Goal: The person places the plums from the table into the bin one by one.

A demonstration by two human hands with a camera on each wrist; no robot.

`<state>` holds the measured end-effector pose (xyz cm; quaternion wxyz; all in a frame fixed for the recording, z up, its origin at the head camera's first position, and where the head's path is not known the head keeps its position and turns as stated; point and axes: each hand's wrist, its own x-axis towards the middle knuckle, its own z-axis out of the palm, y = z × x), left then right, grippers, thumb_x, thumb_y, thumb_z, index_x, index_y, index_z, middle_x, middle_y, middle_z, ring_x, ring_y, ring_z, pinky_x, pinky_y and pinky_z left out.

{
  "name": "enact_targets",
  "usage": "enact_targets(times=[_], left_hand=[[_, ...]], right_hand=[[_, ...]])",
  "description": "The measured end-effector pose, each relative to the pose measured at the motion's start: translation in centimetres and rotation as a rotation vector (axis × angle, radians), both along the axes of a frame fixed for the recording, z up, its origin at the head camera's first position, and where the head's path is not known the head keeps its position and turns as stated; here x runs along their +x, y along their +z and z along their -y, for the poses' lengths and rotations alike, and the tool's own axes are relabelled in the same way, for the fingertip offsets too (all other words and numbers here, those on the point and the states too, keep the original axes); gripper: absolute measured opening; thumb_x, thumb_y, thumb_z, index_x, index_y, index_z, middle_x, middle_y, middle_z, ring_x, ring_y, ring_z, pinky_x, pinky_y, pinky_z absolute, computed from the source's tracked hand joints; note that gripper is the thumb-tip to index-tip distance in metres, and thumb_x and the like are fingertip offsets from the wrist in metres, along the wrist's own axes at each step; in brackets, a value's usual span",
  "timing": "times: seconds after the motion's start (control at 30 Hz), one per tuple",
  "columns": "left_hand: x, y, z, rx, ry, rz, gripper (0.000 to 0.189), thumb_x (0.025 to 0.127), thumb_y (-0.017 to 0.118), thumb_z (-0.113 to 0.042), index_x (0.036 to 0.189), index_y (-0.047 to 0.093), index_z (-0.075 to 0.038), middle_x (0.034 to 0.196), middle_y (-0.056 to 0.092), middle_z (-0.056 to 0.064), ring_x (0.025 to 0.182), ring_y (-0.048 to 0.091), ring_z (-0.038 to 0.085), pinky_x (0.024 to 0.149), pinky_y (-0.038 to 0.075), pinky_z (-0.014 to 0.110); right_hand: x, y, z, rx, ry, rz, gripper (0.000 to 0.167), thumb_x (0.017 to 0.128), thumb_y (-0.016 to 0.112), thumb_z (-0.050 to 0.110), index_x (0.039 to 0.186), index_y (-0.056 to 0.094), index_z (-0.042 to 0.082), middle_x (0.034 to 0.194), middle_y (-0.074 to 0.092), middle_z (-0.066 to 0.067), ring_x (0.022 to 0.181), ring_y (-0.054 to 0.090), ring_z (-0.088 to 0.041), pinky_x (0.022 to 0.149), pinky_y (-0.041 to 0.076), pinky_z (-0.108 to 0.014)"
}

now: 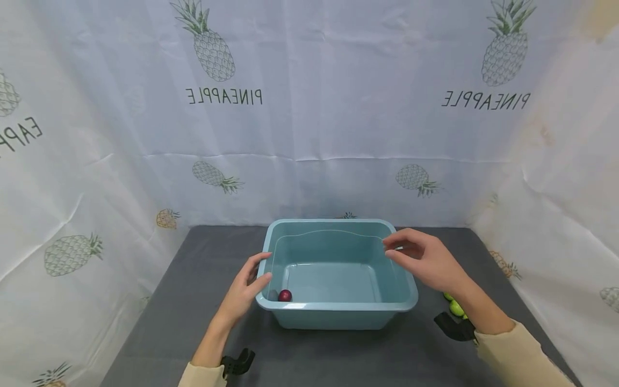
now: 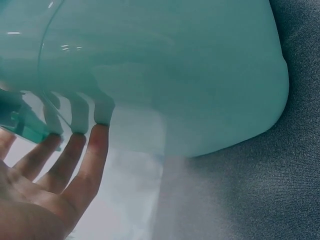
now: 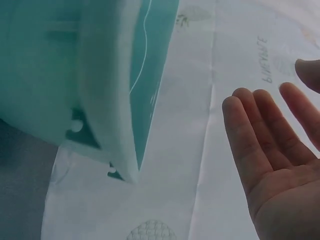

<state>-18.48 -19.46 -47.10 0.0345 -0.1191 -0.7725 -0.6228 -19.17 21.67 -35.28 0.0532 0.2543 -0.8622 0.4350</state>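
Observation:
A light blue plastic basin stands on the dark grey table cover. Inside its near left corner lie a dark red ball-like thing and a grey-blue round one. My left hand rests at the basin's left rim, thumb and a finger on the rim; in the left wrist view, fingertips touch the outer wall. Over the right rim hovers my right hand, fingers loosely bent. Seen from the right wrist, the right hand holds nothing and is apart from the basin.
Several bright green round things lie right of the basin, partly hidden by my right forearm. White cloth with pineapple prints hangs behind and at both sides of the table. Black straps sit on both wrists.

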Motion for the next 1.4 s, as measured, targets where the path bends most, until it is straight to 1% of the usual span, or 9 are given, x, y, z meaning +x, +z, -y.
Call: enact_targets(times=[0.13,0.23,0.37,0.53,0.7,0.87,1.03,1.13,1.4], left_hand=[[0.0,-0.1,-0.2,-0.005,-0.022,-0.015,0.048,0.103,0.061,-0.021,0.149,0.046,-0.016,0.158,0.037,0.017,0.142,0.04,0.041,0.103,0.044,0.059],[0.0,-0.1,-0.2,-0.012,-0.036,-0.029,0.049,0.104,0.059,-0.021,0.15,0.045,-0.015,0.159,0.036,0.017,0.144,0.038,0.04,0.103,0.042,0.058],[0.1,-0.1,-0.2,-0.014,-0.038,-0.037,0.049,0.104,0.059,-0.02,0.15,0.045,-0.015,0.159,0.036,0.017,0.144,0.038,0.04,0.102,0.044,0.056],[0.3,0.1,-0.1,-0.014,-0.023,-0.026,0.048,0.103,0.06,-0.019,0.149,0.046,-0.015,0.158,0.037,0.018,0.141,0.041,0.04,0.099,0.047,0.052],[0.4,0.2,0.1,-0.021,-0.014,-0.022,0.048,0.103,0.06,-0.02,0.149,0.046,-0.016,0.158,0.038,0.017,0.139,0.044,0.038,0.098,0.048,0.049],[0.4,0.1,0.1,-0.025,-0.007,-0.017,0.049,0.103,0.06,-0.021,0.149,0.046,-0.016,0.158,0.038,0.015,0.139,0.044,0.037,0.099,0.049,0.047],[0.5,0.0,0.0,-0.025,0.007,-0.006,0.049,0.103,0.061,-0.023,0.149,0.046,-0.017,0.159,0.037,0.015,0.14,0.043,0.038,0.101,0.046,0.054],[0.5,0.1,0.0,-0.023,0.011,-0.007,0.049,0.103,0.061,-0.023,0.149,0.046,-0.018,0.159,0.037,0.016,0.141,0.042,0.04,0.102,0.045,0.059],[0.4,0.2,-0.3,-0.026,0.011,-0.015,0.049,0.103,0.06,-0.021,0.149,0.046,-0.017,0.159,0.035,0.017,0.143,0.039,0.042,0.105,0.04,0.064]], right_hand=[[1.3,-0.4,-1.4,-0.012,-0.069,-0.034,0.022,0.098,0.07,0.014,0.12,0.069,0.015,0.116,0.069,0.0,0.101,0.068,-0.006,0.085,0.055,-0.024],[2.0,-1.0,-2.5,-0.011,-0.103,-0.061,0.023,0.097,0.071,0.012,0.12,0.069,0.015,0.115,0.069,-0.001,0.101,0.068,-0.004,0.084,0.054,-0.021],[2.7,-2.4,-4.0,-0.008,-0.136,-0.075,0.024,0.096,0.071,0.009,0.12,0.069,0.011,0.113,0.07,-0.004,0.1,0.067,-0.003,0.082,0.053,-0.018],[3.1,-4.4,-6.0,-0.002,-0.188,-0.052,0.024,0.097,0.07,0.011,0.121,0.068,0.008,0.113,0.07,-0.007,0.098,0.068,-0.004,0.08,0.054,-0.019],[3.0,-6.0,-7.7,-0.007,-0.241,-0.016,0.025,0.098,0.069,0.014,0.122,0.067,0.007,0.114,0.07,-0.01,0.097,0.069,-0.004,0.077,0.054,-0.018],[2.4,-7.9,-9.6,-0.01,-0.301,-0.027,0.026,0.099,0.069,0.014,0.122,0.067,0.004,0.111,0.07,-0.001,0.095,0.066,0.002,0.076,0.052,-0.015],[2.0,-9.6,-11.7,0.004,-0.376,-0.018,0.029,0.1,0.068,0.019,0.124,0.067,0.002,0.11,0.067,0.016,0.097,0.061,0.009,0.078,0.049,-0.012],[1.8,-10.7,-13.0,0.01,-0.418,0.004,0.031,0.1,0.067,0.022,0.124,0.066,0.002,0.109,0.064,0.022,0.096,0.058,0.013,0.077,0.048,-0.011],[1.8,-13.3,-16.0,0.052,-0.529,0.062,0.041,0.1,0.067,0.031,0.125,0.065,-0.001,0.106,0.064,0.019,0.09,0.053,0.019,0.074,0.045,-0.008]])
